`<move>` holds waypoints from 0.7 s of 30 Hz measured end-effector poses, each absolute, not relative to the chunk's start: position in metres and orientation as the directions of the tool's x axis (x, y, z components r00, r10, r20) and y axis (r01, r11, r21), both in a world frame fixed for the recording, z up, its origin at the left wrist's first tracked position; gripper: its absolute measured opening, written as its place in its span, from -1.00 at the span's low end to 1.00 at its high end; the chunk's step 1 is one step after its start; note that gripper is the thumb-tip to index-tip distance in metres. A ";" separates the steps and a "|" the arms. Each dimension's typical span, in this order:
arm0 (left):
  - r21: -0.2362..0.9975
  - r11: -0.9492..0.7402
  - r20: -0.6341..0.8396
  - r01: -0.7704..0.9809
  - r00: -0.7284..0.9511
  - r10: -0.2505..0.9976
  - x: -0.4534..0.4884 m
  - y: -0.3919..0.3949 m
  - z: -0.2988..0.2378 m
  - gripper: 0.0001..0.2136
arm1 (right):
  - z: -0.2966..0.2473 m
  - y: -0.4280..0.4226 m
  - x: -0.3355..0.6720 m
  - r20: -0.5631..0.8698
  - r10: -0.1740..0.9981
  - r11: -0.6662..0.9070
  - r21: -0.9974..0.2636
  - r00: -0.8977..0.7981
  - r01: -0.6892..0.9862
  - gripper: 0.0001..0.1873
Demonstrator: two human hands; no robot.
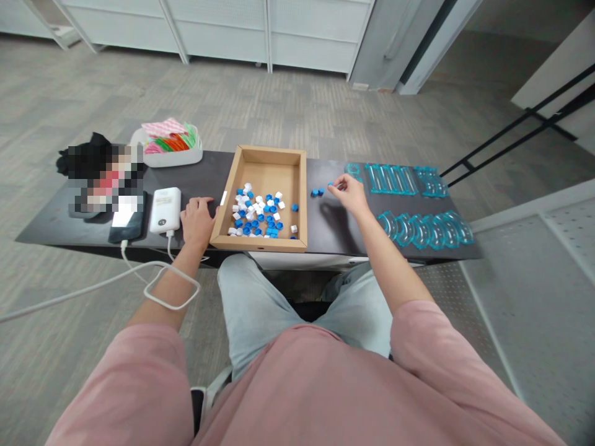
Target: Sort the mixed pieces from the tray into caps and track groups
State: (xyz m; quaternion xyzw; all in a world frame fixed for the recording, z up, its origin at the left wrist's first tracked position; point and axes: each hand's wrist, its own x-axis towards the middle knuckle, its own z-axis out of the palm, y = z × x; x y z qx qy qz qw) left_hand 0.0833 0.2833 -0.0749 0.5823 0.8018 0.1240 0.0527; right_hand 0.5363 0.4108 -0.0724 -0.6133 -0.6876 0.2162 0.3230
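Fingertips of the right hand [349, 193] pinch a small blue plastic piece [331, 184] (left hand [198, 220] flat beside the cardboard tray [232, 179])

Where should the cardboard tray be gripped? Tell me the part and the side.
Grip the cardboard tray by its left wall, coming from the left: the left hand already rests beside that wall, and the rim stands upright and bare there, while small blue and white pieces fill the floor.

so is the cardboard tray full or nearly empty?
Partly filled: blue and white pieces cover only the near part of the cardboard tray.
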 end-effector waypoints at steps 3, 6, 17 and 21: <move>0.251 0.299 0.073 0.920 -0.326 0.942 0.084 0.284 -0.076 -0.54 | -0.099 0.408 0.536 0.119 0.992 0.108 -0.706 -0.033 0.700 -0.73; 0.230 0.311 0.060 0.922 -0.333 0.941 0.084 0.285 -0.076 -0.51 | -0.117 0.408 0.534 0.165 0.986 0.130 -0.709 -0.017 0.693 -0.71; 0.248 0.312 0.072 0.917 -0.339 0.938 0.082 0.286 -0.079 -0.54 | -0.108 0.404 0.530 0.267 0.963 0.228 -0.726 -0.039 0.649 -0.84; 0.254 0.318 0.069 0.913 -0.345 0.936 0.083 0.286 -0.077 -0.55 | -0.071 0.391 0.496 0.318 0.887 0.461 -0.618 -0.334 0.637 -0.89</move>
